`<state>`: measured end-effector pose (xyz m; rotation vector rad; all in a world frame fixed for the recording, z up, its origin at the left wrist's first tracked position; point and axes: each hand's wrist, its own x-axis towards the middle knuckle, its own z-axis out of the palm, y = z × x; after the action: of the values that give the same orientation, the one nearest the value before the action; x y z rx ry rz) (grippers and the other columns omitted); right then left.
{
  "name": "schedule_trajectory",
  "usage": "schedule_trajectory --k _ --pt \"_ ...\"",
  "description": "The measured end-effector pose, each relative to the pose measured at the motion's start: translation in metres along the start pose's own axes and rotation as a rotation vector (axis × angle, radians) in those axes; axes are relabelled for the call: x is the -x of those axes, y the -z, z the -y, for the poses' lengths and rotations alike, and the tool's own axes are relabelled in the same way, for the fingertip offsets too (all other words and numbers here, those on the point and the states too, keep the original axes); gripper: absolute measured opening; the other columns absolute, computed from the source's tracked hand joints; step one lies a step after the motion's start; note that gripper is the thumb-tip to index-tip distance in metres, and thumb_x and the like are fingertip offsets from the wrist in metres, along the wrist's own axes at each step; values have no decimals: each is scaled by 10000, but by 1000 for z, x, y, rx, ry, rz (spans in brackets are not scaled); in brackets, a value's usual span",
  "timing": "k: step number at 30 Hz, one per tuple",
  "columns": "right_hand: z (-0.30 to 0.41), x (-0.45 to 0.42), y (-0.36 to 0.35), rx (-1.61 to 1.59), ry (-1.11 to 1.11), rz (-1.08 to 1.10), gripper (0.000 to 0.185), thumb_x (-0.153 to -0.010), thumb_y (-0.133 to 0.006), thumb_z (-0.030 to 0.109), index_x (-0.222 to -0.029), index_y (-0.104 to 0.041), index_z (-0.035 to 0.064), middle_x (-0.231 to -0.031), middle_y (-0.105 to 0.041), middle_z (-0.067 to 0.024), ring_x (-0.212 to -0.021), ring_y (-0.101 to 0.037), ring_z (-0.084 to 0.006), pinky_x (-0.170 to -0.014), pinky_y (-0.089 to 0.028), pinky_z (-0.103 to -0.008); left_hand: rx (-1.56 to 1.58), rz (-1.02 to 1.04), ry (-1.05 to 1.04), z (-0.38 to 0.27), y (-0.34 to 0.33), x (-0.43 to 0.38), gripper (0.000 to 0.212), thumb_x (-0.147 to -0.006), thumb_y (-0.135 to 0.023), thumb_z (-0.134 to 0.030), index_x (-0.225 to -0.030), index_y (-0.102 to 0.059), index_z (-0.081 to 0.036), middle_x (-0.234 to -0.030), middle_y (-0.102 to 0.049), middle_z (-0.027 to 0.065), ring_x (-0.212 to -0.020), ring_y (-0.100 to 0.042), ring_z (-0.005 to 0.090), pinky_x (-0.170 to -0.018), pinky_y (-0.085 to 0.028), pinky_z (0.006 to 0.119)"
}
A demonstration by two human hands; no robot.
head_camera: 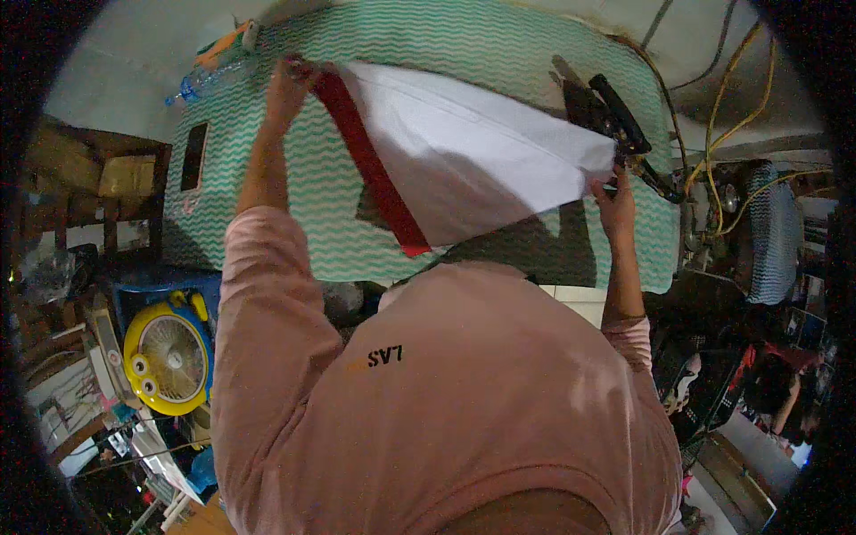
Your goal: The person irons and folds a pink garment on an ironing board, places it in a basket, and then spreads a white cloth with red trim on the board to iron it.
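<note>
Between my two hands a white cloth (481, 140) with a dark red band (364, 157) along its left edge is stretched above the table. My left hand (286, 93) pinches the far upper corner, where the red band ends. At the narrower right end, my right hand (616, 204) grips the white fabric between thumb and fingers. Just beyond that hand is a clothes iron (622, 117) with a black handle, partly hidden by the cloth and its shadow. Part of the cloth's near side lies in shade.
A green-and-white zigzag cover (321, 221) spreads over the table. On its left are a phone (194, 157) and a clear plastic bottle (207, 81). Yellow cables (714, 127) hang at the right. A yellow fan (167, 361) stands low at the left.
</note>
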<state>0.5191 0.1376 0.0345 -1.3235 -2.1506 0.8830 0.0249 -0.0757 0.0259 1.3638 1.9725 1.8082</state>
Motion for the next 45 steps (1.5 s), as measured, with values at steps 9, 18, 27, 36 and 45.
schedule_trajectory --k 9,18,27,36,45 --pt "-25 -15 -39 245 457 165 286 -665 -615 83 -939 -544 48 -893 -564 -117 -825 -533 -280 -719 -424 -363 -1044 589 -233 -25 -148 48 321 -700 -519 -102 -1021 -512 -126 -1024 -532 62 -1012 -477 214 -921 -263 489" --pt "-30 -40 -32 410 238 419 329 -628 -645 162 -933 -546 89 -879 -562 -119 -810 -527 -309 -700 -418 -395 -1258 615 -206 -35 -136 28 169 -751 -465 -130 -912 -504 -96 -949 -529 71 -919 -501 255 -881 -290 491" --pt "20 -23 -88 185 630 449 480 -704 -599 150 -1145 -426 73 -1163 -432 -105 -1090 -386 -281 -925 -276 -407 -642 514 -194 -28 -198 110 410 -791 -481 -245 -1148 -401 -59 -1177 -401 146 -1105 -358 328 -891 -290 491" --pt "31 -7 -103 525 756 385 628 -717 -568 333 -1239 -329 78 -1287 -316 -91 -1201 -265 -268 -981 -187 -444 -1238 -30 84 12 -103 78 599 -792 -457 -424 -1225 -332 -29 -1271 -313 168 -1158 -312 315 -932 -242 495" --pt "2 -19 -103 555 767 260 608 -752 -500 358 -1260 -313 83 -1322 -275 -75 -1201 -264 -276 -981 -172 -449 -275 -178 689 -87 -135 199 471 -764 -600 -281 -1042 -404 46 -876 -554 138 -744 -541 194 -636 -436 303"
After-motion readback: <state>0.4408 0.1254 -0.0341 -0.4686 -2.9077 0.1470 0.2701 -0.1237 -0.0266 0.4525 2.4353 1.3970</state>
